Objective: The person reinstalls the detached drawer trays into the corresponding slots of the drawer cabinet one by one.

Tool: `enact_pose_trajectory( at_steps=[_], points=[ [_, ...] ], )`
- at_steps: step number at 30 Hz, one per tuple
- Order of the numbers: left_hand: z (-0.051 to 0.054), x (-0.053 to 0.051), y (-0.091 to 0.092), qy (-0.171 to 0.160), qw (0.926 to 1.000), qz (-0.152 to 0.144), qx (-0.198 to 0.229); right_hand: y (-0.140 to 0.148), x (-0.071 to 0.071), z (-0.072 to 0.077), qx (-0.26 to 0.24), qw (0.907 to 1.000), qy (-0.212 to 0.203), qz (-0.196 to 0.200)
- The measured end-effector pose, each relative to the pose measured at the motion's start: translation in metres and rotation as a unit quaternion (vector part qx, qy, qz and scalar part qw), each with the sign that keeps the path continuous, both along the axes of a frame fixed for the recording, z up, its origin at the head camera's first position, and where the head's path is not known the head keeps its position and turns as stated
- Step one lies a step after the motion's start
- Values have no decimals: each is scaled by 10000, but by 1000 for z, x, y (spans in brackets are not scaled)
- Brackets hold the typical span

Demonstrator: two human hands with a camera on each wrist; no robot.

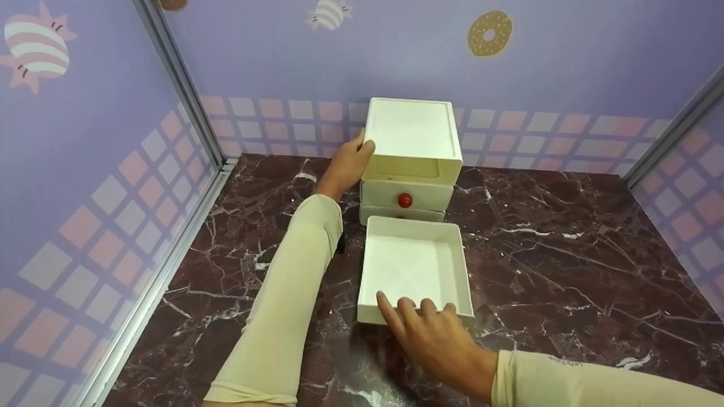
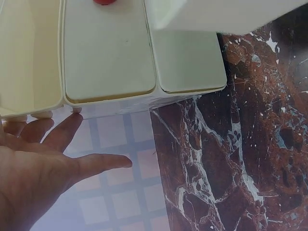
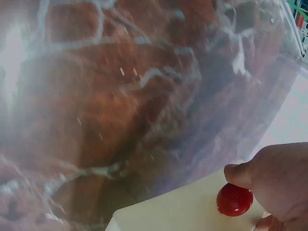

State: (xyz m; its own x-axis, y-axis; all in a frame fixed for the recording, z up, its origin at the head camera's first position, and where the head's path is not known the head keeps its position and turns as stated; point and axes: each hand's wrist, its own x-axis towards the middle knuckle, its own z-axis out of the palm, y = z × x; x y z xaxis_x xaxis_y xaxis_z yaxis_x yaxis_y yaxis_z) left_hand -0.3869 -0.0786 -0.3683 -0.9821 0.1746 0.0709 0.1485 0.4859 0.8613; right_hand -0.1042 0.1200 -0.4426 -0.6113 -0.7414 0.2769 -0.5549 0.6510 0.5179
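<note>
A small white drawer cabinet (image 1: 416, 127) stands against the back wall, its top bay hollow. Below that bay, a drawer front with a red knob (image 1: 404, 200) is closed, and another drawer front (image 2: 187, 60) sits under it. My left hand (image 1: 346, 167) touches the cabinet's left side with fairly straight fingers; in the left wrist view the thumb (image 2: 103, 164) stands clear of it. In front of the cabinet is a pulled-out white drawer (image 1: 412, 254). My right hand (image 1: 435, 339) grips its front wall, fingers over the rim, thumb beside its red knob (image 3: 234, 199).
Dark red marbled tabletop (image 1: 565, 265) extends to both sides of the cabinet. Purple patterned panels (image 1: 283, 56) enclose the back and sides. A metal rail (image 1: 153, 288) runs along the left edge.
</note>
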Motion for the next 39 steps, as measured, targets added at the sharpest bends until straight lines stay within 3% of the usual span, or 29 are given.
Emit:
enact_pose_trajectory(
  at_steps=[7,14,24,33,39],
  points=[
    [6,3,-2,-469,9986,-203,161,-2,-15,35,182,9998,-6,-99],
    [19,5,-4,-1057,9935,-347,238,-6,-32,57,118,9992,386,-71],
    [30,10,-6,-1207,9914,-499,-20,-8,-53,63,-27,9988,484,-67],
    [30,11,-4,-1035,9936,-414,-165,-7,-65,66,-93,9992,367,-88],
    [28,10,-4,-941,9947,-358,-214,-5,-83,67,-106,9988,441,-165]
  ],
)
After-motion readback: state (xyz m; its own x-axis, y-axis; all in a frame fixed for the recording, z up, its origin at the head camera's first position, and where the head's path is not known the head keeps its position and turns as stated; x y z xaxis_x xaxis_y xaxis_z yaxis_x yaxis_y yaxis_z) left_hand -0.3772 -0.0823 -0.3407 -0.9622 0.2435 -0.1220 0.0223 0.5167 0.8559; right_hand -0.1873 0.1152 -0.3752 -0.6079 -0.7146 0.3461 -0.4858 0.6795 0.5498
